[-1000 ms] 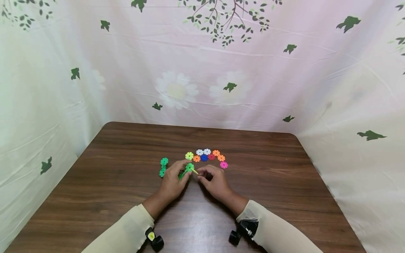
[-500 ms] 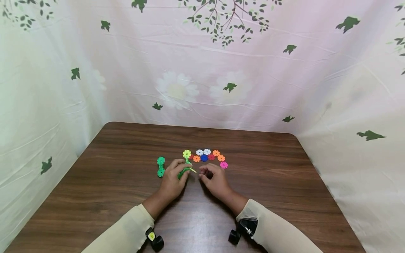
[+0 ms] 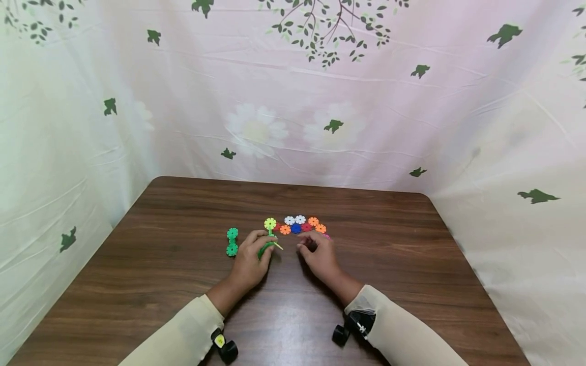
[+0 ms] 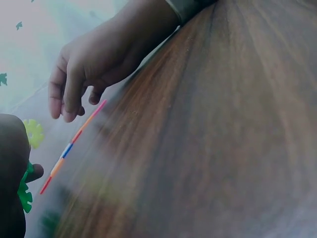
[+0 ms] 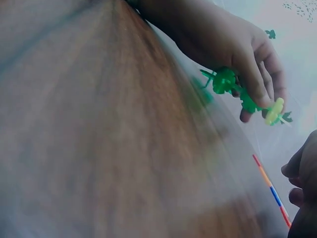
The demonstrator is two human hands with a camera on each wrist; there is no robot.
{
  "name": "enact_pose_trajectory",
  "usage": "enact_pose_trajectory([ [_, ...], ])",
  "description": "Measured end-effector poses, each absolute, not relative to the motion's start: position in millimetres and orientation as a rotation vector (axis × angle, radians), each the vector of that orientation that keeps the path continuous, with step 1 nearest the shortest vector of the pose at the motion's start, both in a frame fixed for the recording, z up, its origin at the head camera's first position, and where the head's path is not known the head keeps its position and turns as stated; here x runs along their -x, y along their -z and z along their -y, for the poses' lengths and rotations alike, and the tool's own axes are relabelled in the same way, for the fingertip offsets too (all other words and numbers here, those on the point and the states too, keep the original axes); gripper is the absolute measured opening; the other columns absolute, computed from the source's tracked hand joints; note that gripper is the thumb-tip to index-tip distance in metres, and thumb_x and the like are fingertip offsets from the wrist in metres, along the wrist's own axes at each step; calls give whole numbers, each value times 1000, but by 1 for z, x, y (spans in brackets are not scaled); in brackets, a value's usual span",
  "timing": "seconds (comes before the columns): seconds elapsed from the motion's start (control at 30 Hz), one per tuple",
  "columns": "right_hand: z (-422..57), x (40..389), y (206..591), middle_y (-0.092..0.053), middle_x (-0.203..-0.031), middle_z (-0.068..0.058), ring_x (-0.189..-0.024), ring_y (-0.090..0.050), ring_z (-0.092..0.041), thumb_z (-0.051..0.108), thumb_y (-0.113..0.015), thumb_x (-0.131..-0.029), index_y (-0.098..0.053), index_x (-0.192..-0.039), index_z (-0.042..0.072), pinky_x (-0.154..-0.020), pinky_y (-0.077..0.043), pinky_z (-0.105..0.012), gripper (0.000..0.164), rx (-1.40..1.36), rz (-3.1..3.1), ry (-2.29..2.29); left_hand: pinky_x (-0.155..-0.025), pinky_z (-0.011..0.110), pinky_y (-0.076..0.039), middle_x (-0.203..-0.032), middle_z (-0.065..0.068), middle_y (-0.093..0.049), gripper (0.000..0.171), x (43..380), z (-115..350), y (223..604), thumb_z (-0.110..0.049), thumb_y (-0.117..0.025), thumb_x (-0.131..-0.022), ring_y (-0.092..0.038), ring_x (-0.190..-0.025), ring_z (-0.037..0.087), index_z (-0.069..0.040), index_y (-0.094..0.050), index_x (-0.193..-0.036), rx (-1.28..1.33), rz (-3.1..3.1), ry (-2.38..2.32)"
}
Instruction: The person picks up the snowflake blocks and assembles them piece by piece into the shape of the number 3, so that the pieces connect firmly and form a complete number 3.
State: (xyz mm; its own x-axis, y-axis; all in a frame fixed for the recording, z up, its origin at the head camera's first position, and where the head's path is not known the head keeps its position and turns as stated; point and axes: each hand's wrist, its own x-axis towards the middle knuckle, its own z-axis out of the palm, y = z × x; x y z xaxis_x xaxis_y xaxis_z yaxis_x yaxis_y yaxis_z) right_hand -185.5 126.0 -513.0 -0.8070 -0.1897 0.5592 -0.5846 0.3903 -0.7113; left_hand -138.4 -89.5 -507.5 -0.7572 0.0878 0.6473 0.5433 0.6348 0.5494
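My left hand (image 3: pixel 249 256) grips a joined piece of green notched plastic discs (image 3: pixel 266 248), partly hidden by the fingers. A yellow disc (image 3: pixel 270 223) tops it, and another yellow disc (image 3: pixel 278 246) stands edge-on by the fingertips. More green discs (image 3: pixel 232 249) show past the left side of that hand. Seen in the right wrist view, the green chain (image 5: pixel 224 80) runs beneath the left hand's fingers. My right hand (image 3: pixel 319 255) hovers with loosely bent fingers and nothing between them, close to a curved row of coloured discs. Its fingers partly cover the pink disc (image 3: pixel 327 236).
Behind the hands, the row includes white discs (image 3: pixel 299 219), a blue disc (image 3: pixel 296 229), a red disc (image 3: pixel 306 227) and orange discs (image 3: pixel 313 221). The brown wooden table (image 3: pixel 389 244) ends at a patterned curtain (image 3: pixel 293 168).
The green piece has turned in my left hand, its yellow disc now edge-on. The outer green discs shifted left. My right hand came off the piece and moved right toward the pink disc.
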Motion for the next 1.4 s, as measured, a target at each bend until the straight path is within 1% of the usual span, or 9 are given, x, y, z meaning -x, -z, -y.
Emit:
enact_pose_trajectory([
  [0.1,-132,188,514,-75,-84,-14,-74,-68,-17,-15,-83,-85,-79,-101,-7,-67,-58,-26,19,-635,2255,-1377,-90,54,-64,-122,25,-70,23,139,89,508,7,-81,-93,-74,-111,40,0,-80,-116,494,2274,1029],
  [0.27,-142,192,513,-75,-86,-14,-78,-68,-26,-14,-85,-83,-78,-100,-7,-69,-57,-28,19,-549,2253,-1342,-90,54,-64,-121,25,-69,24,138,88,507,6,-82,-92,-73,-111,40,1,-80,-115,492,2276,1044],
  [0.43,-151,195,512,-77,-95,-18,-90,-68,-34,-11,-87,-82,-80,-104,-5,-78,-57,-37,23,-457,2266,-1304,-90,53,-64,-121,25,-69,24,138,88,507,7,-82,-91,-73,-111,40,1,-80,-115,494,2272,1045],
  [0.53,-157,196,512,-77,-102,-20,-98,-67,-37,-10,-88,-81,-80,-104,-4,-84,-53,-42,25,-410,2284,-1296,-89,53,-64,-121,25,-69,24,138,88,508,7,-82,-92,-73,-111,40,1,-80,-115,497,2273,1042],
  [0.73,-163,196,511,-76,-106,-19,-105,-65,-39,-7,-90,-81,-80,-101,-4,-91,-48,-43,23,-342,2346,-1269,-89,52,-64,-122,25,-69,24,138,89,508,6,-82,-92,-73,-111,39,0,-80,-115,486,2288,1040],
  [0.93,-165,195,508,-73,-111,-19,-112,-59,-38,1,-89,-84,-80,-101,-2,-96,-39,-57,19,-243,2462,-1219,-90,53,-64,-123,25,-69,24,138,90,508,5,-82,-92,-73,-111,39,0,-80,-116,482,2293,1040],
  [1.03,-166,194,506,-70,-114,-18,-117,-56,-38,5,-89,-87,-80,-104,0,-95,-35,-60,19,-185,2532,-1183,-91,53,-64,-123,25,-69,23,138,89,507,5,-82,-93,-73,-111,39,1,-80,-116,485,2299,1044],
  [1.17,-166,195,506,-67,-115,-18,-119,-54,-39,10,-88,-89,-80,-106,0,-94,-34,-61,21,-128,2600,-1119,-91,53,-64,-124,24,-69,23,138,89,506,4,-81,-94,-73,-112,39,1,-80,-116,483,2311,1051],
  [1.4,-166,196,505,-64,-121,-21,-123,-53,-42,13,-85,-91,-80,-109,-4,-97,-35,-63,25,-90,2652,-1078,-91,53,-64,-123,23,-69,22,138,90,507,3,-81,-94,-73,-111,39,0,-80,-116,486,2306,1049],
])
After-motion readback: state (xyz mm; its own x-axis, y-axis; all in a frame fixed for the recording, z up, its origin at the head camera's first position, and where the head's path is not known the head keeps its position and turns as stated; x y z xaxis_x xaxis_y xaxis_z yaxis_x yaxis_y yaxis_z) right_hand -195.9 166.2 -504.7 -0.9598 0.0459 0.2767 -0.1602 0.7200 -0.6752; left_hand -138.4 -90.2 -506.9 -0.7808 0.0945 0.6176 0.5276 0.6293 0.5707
